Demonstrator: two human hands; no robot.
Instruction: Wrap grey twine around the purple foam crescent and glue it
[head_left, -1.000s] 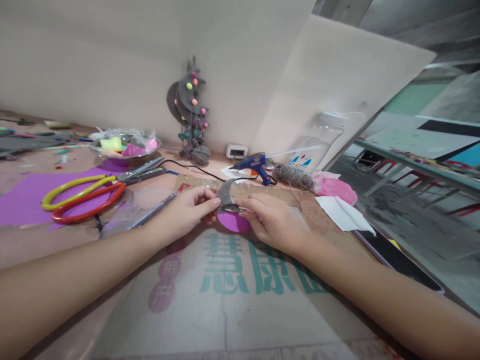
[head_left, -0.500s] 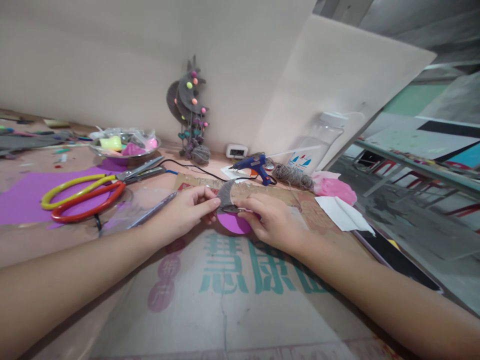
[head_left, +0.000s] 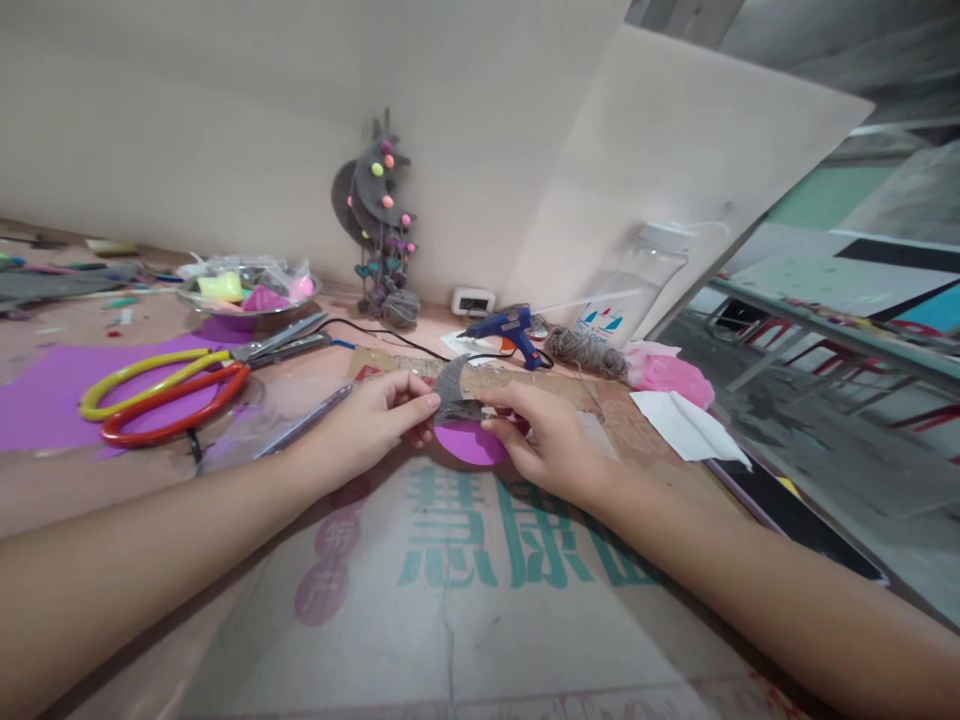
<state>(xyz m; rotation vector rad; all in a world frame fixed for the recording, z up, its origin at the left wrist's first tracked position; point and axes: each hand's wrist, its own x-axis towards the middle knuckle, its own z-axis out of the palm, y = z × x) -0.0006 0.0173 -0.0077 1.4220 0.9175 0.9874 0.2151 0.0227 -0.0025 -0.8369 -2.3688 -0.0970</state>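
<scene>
My left hand (head_left: pixel 390 412) pinches the left edge of a grey yarn-wrapped crescent (head_left: pixel 451 388) between thumb and fingers. From the right, the thumb and fingers of my right hand (head_left: pixel 551 432) close on the crescent's lower right end, where a dark strip shows; its tip is partly hidden by the fingers. Just below the crescent is a round purple paper piece (head_left: pixel 472 446), partly covered by it. Both hands are over a cardboard sheet (head_left: pixel 360 620) with green and red print. Beyond them lies a blue glue gun (head_left: pixel 504 326).
Scissors (head_left: pixel 165 405) with yellow and red handles lie left on purple paper (head_left: pixel 37 385), near a pen (head_left: pixel 304 420). Behind are a metal bowl (head_left: pixel 247 308) of bright clay and a hanging crescent ornament (head_left: pixel 379 190). Grey yarn (head_left: pixel 585 353), a bottle (head_left: pixel 637 280) and a phone (head_left: pixel 802 525) are right.
My right hand has shifted slightly to the right, showing more of the dark strip at the crescent's lower end. My left hand keeps its pinch in the same place.
</scene>
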